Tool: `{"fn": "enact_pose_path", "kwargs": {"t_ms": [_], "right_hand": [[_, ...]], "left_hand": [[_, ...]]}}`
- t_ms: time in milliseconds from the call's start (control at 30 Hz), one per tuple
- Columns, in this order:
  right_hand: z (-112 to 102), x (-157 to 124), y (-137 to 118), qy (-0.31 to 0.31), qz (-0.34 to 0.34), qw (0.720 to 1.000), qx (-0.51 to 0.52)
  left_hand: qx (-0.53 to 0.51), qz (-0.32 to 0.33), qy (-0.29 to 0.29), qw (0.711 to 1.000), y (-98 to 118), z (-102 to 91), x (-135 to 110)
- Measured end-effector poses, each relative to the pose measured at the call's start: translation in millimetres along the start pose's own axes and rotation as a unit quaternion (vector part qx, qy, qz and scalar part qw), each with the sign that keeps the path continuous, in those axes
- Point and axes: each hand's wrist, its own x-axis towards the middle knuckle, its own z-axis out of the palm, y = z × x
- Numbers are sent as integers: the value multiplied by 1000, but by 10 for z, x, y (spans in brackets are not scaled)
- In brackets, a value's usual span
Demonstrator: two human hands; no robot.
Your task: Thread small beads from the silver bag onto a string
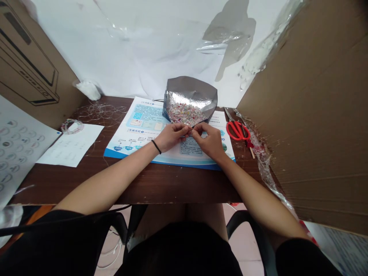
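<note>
My left hand (pixel 173 136) and my right hand (pixel 209 140) meet over a printed sheet (pixel 138 124), thumbs and forefingers pinched together. Whatever sits between the fingertips is too small to name. Just beyond them stands an opened silver-lined bag (pixel 198 90), its front tilted towards me. Small beads (pixel 186 114) in pink, clear, red and yellow lie inside it. A dark band circles my left wrist.
Red-handled scissors (pixel 238 131) lie at the right beside crumpled clear plastic (pixel 263 159). Left are tangled clear thread (pixel 100 111), beaded bracelets (pixel 71 126) on white paper (pixel 69 147), and a white bundle (pixel 89 90). Cardboard walls (pixel 313 115) flank the table (pixel 172 188).
</note>
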Motion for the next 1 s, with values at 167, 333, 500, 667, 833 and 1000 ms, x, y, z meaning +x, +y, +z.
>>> {"fn": "enact_pose_path", "kwargs": {"t_ms": [167, 333, 500, 667, 833, 1000], "right_hand": [[-8, 2, 11, 4, 1, 1000, 3], [-4, 3, 11, 0, 8, 1000, 3], [12, -4, 6, -3, 2, 1000, 3], [21, -5, 18, -5, 7, 1000, -7], [11, -3, 18, -3, 4, 1000, 4], [10, -1, 19, -5, 7, 1000, -7]], "left_hand": [[-6, 2, -1, 1000, -8, -6, 8], [-12, -2, 6, 1000, 8, 13, -4], [-16, -2, 5, 1000, 4, 6, 0], [-9, 5, 2, 1000, 3, 11, -3], [-12, 2, 7, 1000, 4, 13, -5], [-16, 6, 1, 1000, -14, -2, 10]]}}
